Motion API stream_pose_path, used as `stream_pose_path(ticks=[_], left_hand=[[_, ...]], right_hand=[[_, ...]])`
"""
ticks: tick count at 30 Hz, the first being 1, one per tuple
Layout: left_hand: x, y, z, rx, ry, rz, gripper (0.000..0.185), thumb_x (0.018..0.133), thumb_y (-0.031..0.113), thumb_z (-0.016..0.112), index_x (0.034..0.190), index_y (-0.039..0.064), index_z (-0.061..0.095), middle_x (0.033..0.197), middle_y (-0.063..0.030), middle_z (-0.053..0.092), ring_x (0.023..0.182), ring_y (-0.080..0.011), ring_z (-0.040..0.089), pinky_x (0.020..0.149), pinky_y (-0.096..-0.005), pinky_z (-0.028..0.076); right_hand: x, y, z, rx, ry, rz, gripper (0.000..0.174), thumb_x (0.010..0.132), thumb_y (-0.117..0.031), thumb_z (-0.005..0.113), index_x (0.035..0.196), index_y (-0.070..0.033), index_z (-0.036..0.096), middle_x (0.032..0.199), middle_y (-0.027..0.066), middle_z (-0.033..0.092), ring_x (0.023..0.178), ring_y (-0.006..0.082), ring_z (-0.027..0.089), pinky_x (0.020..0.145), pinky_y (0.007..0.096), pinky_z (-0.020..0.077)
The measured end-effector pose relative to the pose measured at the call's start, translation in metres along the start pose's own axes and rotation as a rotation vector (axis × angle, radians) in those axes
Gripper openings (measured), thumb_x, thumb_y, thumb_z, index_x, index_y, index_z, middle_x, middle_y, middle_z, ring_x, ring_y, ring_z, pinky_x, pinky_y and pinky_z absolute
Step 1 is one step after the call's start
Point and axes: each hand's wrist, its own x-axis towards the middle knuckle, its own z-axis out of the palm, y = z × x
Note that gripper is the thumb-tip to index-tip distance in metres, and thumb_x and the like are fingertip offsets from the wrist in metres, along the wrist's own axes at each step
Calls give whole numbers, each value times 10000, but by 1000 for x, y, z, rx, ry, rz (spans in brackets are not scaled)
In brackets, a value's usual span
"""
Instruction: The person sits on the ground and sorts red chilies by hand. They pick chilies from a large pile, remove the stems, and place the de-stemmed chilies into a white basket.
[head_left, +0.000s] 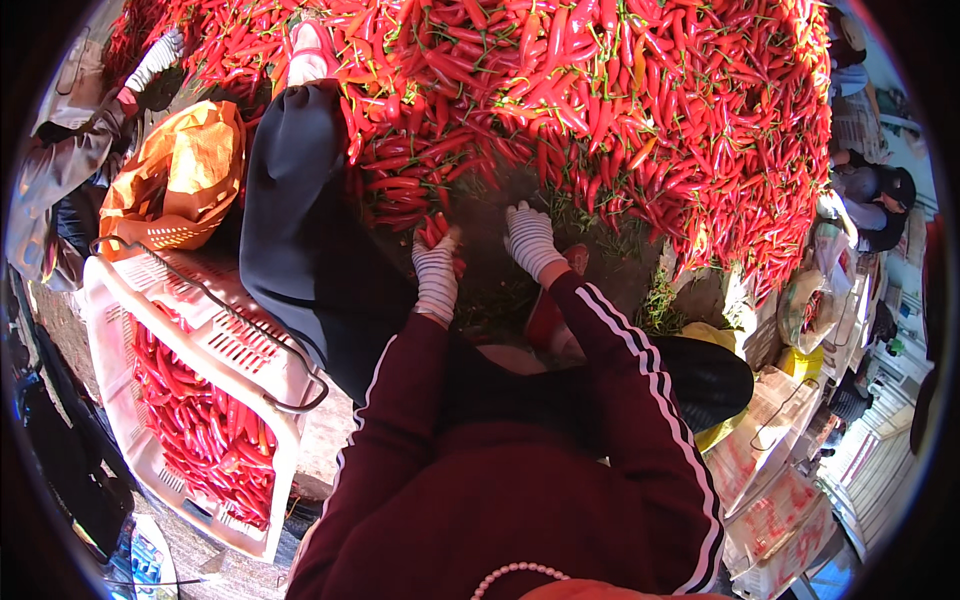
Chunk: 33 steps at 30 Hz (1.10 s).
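A large heap of red chili peppers with green stems spreads before me. My left hand, in a striped knit glove, grips a few red chili peppers at the heap's near edge. To the right, my right hand wears a matching glove and hovers over dark ground strewn with green stems. Its fingers are bent, and whether they pinch anything is not visible. Beside my left leg stands a pale plastic crate with red peppers inside.
The crate has a metal handle. An orange woven sack stands behind it. A gloved hand of another person is at the upper left. More crates lie at right, and another person sits beyond the heap.
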Motion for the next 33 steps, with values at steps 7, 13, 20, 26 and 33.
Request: stream_pose_path(ticks=[7, 13, 20, 26, 33], left_hand=[[8, -16, -11, -20, 81, -75, 578, 797, 184, 766, 1294, 130, 475, 959, -25, 617, 732, -149, 566, 575, -329, 463], [17, -36, -20, -93, 139, -89, 541, 827, 176, 729, 1298, 183, 462, 965, -10, 601, 713, -152, 547, 531, -314, 441], [5, -32, -6, 116, -73, -161, 529, 817, 220, 744, 1268, 171, 471, 922, -22, 598, 731, -152, 557, 495, -311, 437], [19, -73, -5, 367, -498, 125, 560, 751, 118, 762, 1235, 95, 482, 988, -79, 639, 851, -202, 611, 719, -335, 505], [20, -58, -12, 525, -143, 225, 627, 724, 25, 740, 1266, 52, 426, 1107, -98, 605, 889, -183, 595, 772, -302, 502]], right_hand=[[-7, -37, -33, 117, -69, -319, 406, 813, -216, 643, 1185, -72, 565, 1106, 153, 611, 988, 333, 618, 876, 456, 487], [83, -55, -50, 31, 326, -378, 328, 804, -226, 639, 1093, -81, 586, 1047, 162, 606, 965, 314, 607, 805, 449, 491], [26, -15, -14, 502, 176, -199, 332, 822, -241, 619, 1066, -20, 585, 1029, 213, 617, 981, 390, 595, 866, 466, 488], [-9, 8, 26, 982, 95, 29, 318, 860, -195, 627, 1114, -12, 566, 1048, 142, 649, 935, 263, 621, 788, 350, 504], [-12, 15, -4, 571, -210, -152, 489, 804, -224, 701, 1222, -31, 536, 1155, 110, 592, 952, 243, 586, 786, 384, 484]])
